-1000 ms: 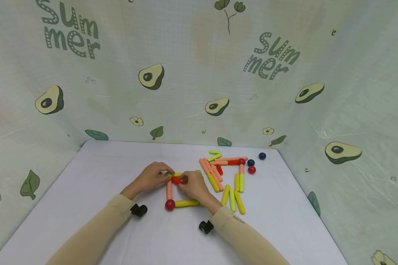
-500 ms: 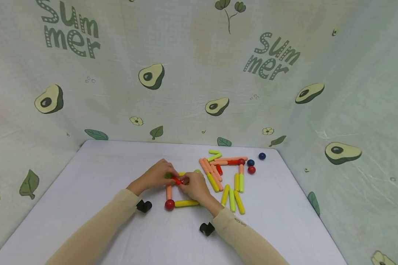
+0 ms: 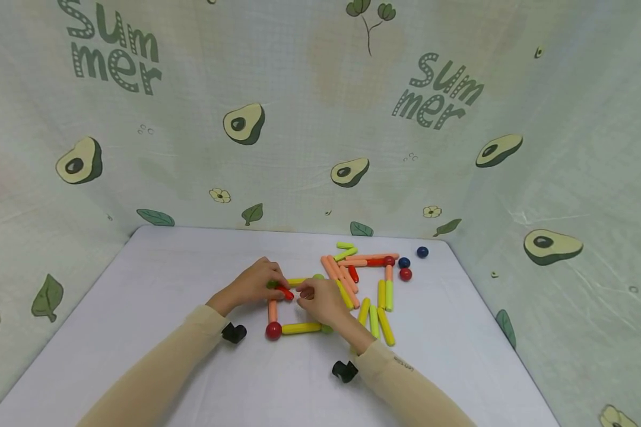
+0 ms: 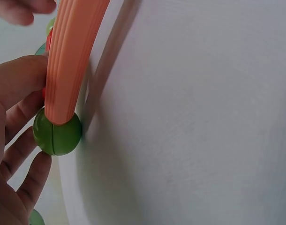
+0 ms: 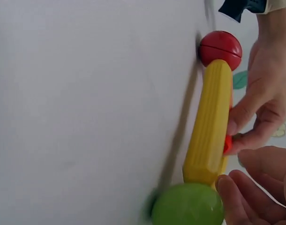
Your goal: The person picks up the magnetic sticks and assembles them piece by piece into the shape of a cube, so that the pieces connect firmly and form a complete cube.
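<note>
Since half a second ago, the right hand [image 3: 323,298] has been drawn back to the right, away from the free end of the short red stick [image 3: 286,293]; the left hand [image 3: 253,283] has been kept in place. The red stick is pinched between the left thumb and a finger, while the green ball [image 4: 58,133] at the far left corner is touched by other fingers of that hand. Nothing is seen held by the right hand: its thumb and forefinger are parted, its fingers loosely bent.

The red stick is pointed from that corner toward the near right, inside a four-sided frame. The frame's left side is formed by a peach stick [image 3: 272,311] ending at a red ball [image 3: 273,331]; the near side, by a yellow stick [image 3: 301,328] run to a second green ball [image 3: 326,328].

On the white table [image 3: 192,379], more sticks are spread to the right, with two dark blue balls [image 3: 422,252] at the far right.
</note>
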A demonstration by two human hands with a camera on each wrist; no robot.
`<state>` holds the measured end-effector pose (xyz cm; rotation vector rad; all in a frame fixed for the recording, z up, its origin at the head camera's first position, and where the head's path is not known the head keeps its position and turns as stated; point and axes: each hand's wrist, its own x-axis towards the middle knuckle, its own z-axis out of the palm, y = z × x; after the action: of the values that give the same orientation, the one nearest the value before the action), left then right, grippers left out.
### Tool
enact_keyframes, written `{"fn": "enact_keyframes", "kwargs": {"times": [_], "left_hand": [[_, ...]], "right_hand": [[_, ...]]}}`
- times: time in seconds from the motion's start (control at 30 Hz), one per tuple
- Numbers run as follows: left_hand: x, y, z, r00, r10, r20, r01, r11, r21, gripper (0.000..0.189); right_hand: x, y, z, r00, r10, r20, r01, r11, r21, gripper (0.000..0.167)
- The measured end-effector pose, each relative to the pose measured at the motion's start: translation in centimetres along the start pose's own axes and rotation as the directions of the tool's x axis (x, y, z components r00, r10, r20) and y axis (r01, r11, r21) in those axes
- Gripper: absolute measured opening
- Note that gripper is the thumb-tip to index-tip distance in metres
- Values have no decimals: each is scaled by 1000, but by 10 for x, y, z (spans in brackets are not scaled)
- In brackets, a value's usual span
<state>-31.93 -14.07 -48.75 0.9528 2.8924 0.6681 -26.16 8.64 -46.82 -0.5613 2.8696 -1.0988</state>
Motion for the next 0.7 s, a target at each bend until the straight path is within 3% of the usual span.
{"fn": "enact_keyframes", "kwargs": {"times": [0.27,0.5,0.7], "left_hand": [[-1,2,0,1000,-7,-2,7,1000,5,18],[-1,1,1,1000,-5,1,5,1000,5,17],[-1,1,1,1000,-23,5,23,1000,-2,17]], "right_hand": [[-30,28,-52,1000,18,-9,-18,999,-31,24],[-64,73,-92,990,131,-50,-136,984,-116,25],[-84,96,-108,978,206,-43,-210,961,-181,27]]}}
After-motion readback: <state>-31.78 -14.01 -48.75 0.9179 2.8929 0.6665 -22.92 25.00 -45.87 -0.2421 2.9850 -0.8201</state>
